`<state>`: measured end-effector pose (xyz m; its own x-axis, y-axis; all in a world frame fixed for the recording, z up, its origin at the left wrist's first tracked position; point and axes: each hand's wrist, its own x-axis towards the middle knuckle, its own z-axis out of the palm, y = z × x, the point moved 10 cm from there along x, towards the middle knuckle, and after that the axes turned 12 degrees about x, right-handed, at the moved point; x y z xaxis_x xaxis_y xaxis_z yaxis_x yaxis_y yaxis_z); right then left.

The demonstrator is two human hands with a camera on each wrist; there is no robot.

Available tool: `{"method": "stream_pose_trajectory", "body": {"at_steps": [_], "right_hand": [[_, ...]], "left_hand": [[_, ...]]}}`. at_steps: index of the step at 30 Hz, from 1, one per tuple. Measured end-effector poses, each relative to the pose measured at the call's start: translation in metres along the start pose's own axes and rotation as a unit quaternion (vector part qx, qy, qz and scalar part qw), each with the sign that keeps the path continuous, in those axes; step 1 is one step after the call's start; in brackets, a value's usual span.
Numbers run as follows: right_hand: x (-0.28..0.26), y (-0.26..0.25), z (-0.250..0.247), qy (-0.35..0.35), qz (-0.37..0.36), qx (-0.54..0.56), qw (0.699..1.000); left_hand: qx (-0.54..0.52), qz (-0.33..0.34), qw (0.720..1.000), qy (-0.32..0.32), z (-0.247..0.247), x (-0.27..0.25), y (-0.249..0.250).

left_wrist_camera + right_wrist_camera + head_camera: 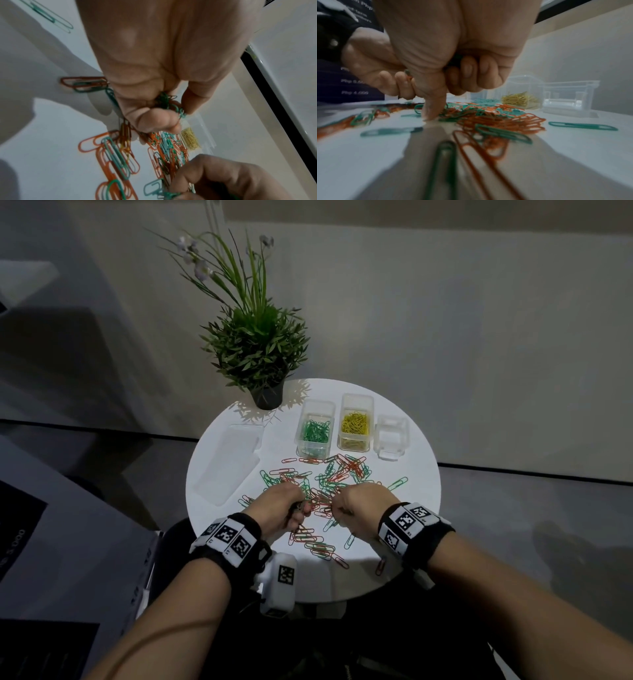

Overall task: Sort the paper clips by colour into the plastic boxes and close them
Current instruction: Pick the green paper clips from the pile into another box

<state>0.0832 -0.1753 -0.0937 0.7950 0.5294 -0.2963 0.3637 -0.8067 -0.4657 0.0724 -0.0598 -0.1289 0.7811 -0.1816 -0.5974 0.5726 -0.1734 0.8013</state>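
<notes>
A round white desk (411, 508) is seen from above, with a loose pile of green and orange paper clips (329, 481) spread over its middle and down toward 6 o'clock. Both hands are lowered onto the near part of that pile, side by side but apart. The left hand (279, 508) is curled, and a small bunch of green clips (169, 104) is pinched between its thumb and fingers in the left wrist view. The right hand (363, 505) is closed too, with green clips tucked inside the folded fingers (467, 73) and only the index finger stretched down, its tip touching the desk at the pile's edge. Toward 12 o'clock of the pile three clear plastic boxes are lined up, all lidless: the box with green clips (314, 430) on the left, the box with yellow clips (355, 424) in the middle, and an empty box (391, 436) toward 1 o'clock. A clear flat lid (227, 463) is laid at 9 o'clock. A potted plant (255, 350) is stood at the 11 o'clock rim. Wrist bands with printed markers (407, 525) are worn on both arms.
</notes>
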Motion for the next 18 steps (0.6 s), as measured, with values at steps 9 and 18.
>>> {"method": "stream_pose_trajectory", "body": {"at_steps": [9,18], "right_hand": [[-0.021,0.055,-0.007,0.114,0.144,0.45,0.874],[-0.022,0.063,0.006,0.115,0.178,0.569,0.795]], "left_hand": [[0.009,-0.007,0.999,-0.038,-0.001,-0.002,-0.003],[0.035,-0.004,0.999,-0.024,0.002,-0.007,0.005]]}}
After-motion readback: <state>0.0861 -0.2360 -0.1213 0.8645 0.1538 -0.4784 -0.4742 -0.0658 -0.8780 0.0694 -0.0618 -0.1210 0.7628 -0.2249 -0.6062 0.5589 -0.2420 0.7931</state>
